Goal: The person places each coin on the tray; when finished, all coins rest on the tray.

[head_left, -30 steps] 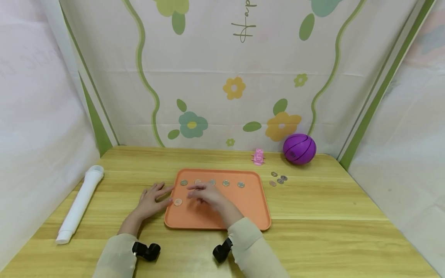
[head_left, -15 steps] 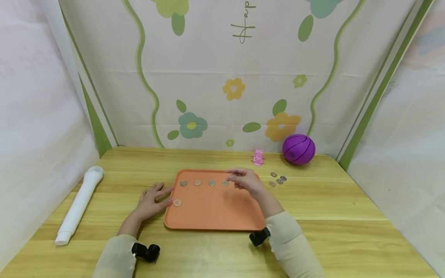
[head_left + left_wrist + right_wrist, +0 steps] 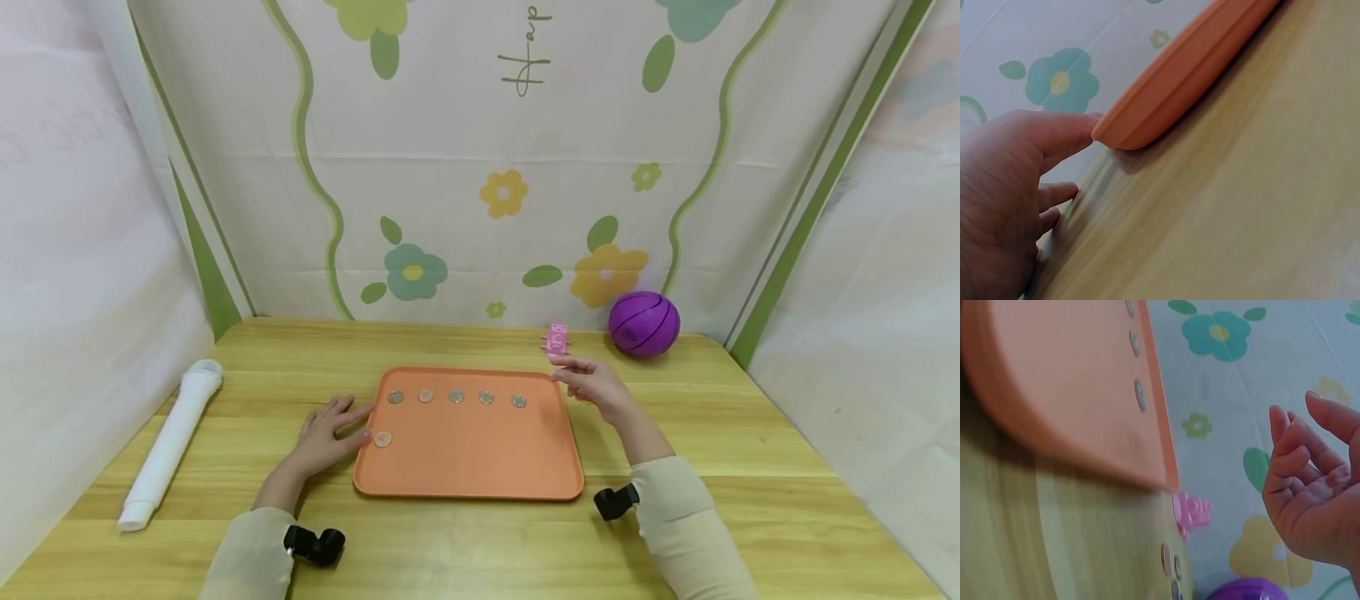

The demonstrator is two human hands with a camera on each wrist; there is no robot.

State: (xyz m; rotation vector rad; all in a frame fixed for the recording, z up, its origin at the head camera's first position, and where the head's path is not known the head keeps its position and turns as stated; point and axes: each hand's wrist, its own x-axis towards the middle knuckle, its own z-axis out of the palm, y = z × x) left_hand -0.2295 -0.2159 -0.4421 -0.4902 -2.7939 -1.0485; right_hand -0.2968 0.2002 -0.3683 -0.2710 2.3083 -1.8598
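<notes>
An orange tray (image 3: 480, 462) lies on the wooden table. Along its back side several coins (image 3: 456, 397) form a row, and a single copper-toned coin (image 3: 382, 438) lies near its left rim. My left hand (image 3: 324, 440) rests with spread fingers at the tray's left side; in the left wrist view a fingertip touches the rim. My right hand (image 3: 597, 390) hovers by the tray's back right corner, fingers loosely bent. The right wrist view shows nothing between its thumb and fingers. Loose coins (image 3: 1166, 560) on the table, hidden behind that hand in the head view, appear there.
A small pink plastic toy (image 3: 557, 339) lies behind the tray's right corner, and a purple ball (image 3: 644, 323) sits at the back right. On the far left lies a long white tube (image 3: 171, 446). Patterned fabric (image 3: 465, 200) encloses the table's back and sides.
My right hand has moved right, from over the tray's left half to beyond its back right corner. It now covers the loose coins on the table. My left hand has stayed in place.
</notes>
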